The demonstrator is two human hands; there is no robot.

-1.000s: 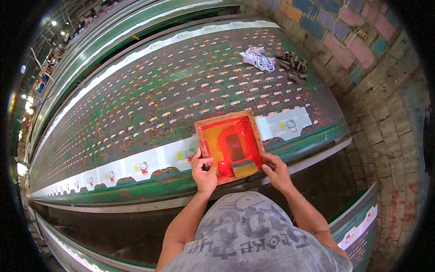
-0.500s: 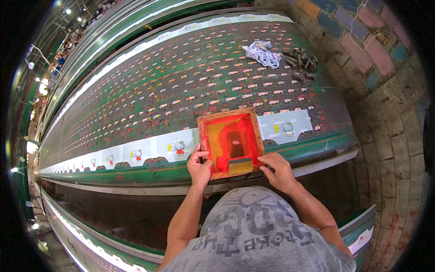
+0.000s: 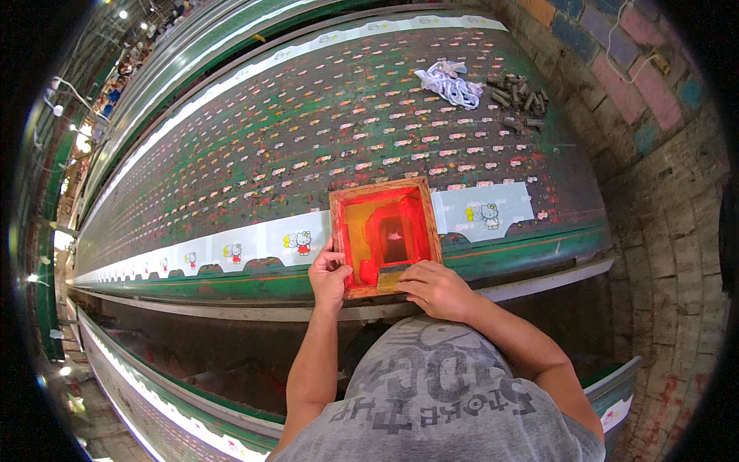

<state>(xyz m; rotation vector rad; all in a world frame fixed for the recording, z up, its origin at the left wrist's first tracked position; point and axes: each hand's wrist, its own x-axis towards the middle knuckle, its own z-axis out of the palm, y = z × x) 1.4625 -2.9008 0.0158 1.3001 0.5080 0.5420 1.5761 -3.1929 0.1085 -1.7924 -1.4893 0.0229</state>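
A wooden screen frame (image 3: 433, 223) with red ink and a yellowish mesh lies over the strip of white printed sheets (image 3: 485, 208) along the table's near edge. My left hand (image 3: 329, 273) grips the frame's near left side, fingers curled around it. My right hand (image 3: 431, 286) is closed on a flat squeegee (image 3: 393, 276) with a yellowish handle, which rests inside the frame at its near end, partly hidden by my fingers. A small pink motif shows through the middle of the mesh. The neighbouring sheets carry cartoon cat figures, some with red on them.
The long green table (image 3: 539, 246) carries rows of small printed marks, a bunched white cloth (image 3: 454, 85) and several dark cylindrical pieces (image 3: 519, 100). More long tables run behind and below. A patchwork brick surface (image 3: 639, 100) with a white cable lies to the right.
The frame now sits squarer on the sheet strip. My right hand has moved left from the frame's right corner onto the squeegee. My left hand stays on the frame.
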